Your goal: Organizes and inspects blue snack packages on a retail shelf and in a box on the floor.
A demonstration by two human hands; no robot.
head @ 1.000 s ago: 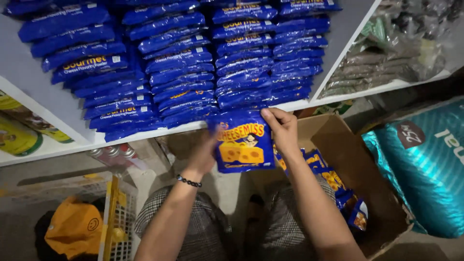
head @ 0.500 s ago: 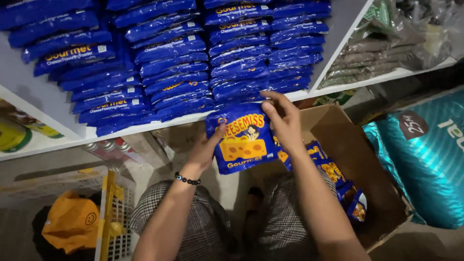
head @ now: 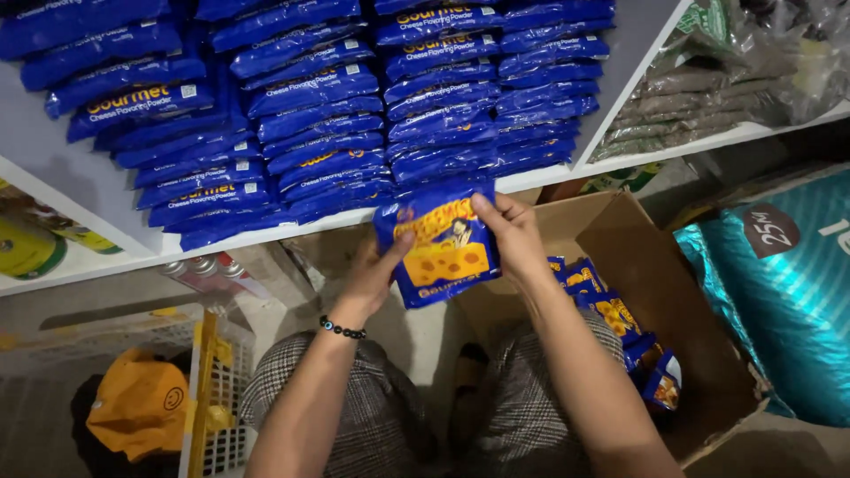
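I hold a blue snack packet [head: 440, 247] with a yellow cheese picture between both hands, just below the shelf edge. My left hand [head: 370, 279], with a dark bead bracelet on its wrist, grips the packet's left side. My right hand [head: 512, 232] pinches its upper right corner. Right above it, rows of matching blue packets [head: 336, 97] lie stacked flat on the white shelf [head: 106, 190]. More of the same packets [head: 611, 310] sit in an open cardboard box [head: 673, 292] to my right.
A white divider [head: 633, 80] separates the blue stacks from brownish bagged goods [head: 708, 97]. Teal foil sacks [head: 788, 292] lean at the right. A white mesh basket [head: 217, 389] with an orange cap [head: 142, 407] stands at lower left. My checked trousers [head: 354, 416] fill the bottom.
The packet and both hands have stayed close under the shelf edge; the view has shifted slightly, and my right hand now grips the packet's top corner.
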